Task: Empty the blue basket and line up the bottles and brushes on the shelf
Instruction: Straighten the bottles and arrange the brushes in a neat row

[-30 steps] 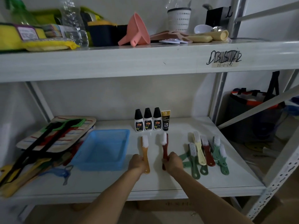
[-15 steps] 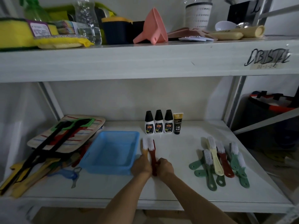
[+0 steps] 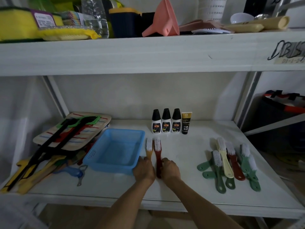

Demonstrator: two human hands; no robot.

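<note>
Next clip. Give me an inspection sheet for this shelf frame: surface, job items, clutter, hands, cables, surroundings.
Surface: white lower shelf, dim light.
Job items: blue basket empty; three bottles and a tube upright in a row at the back; orange brush and red brush side by side; brush pile unsorted at right.
Clutter: utensil stack at left.
Hands: left hand holds the orange brush, right hand the red.
Cables: nothing seen.
Surroundings: crowded upper shelf; dark bag at right.
</note>
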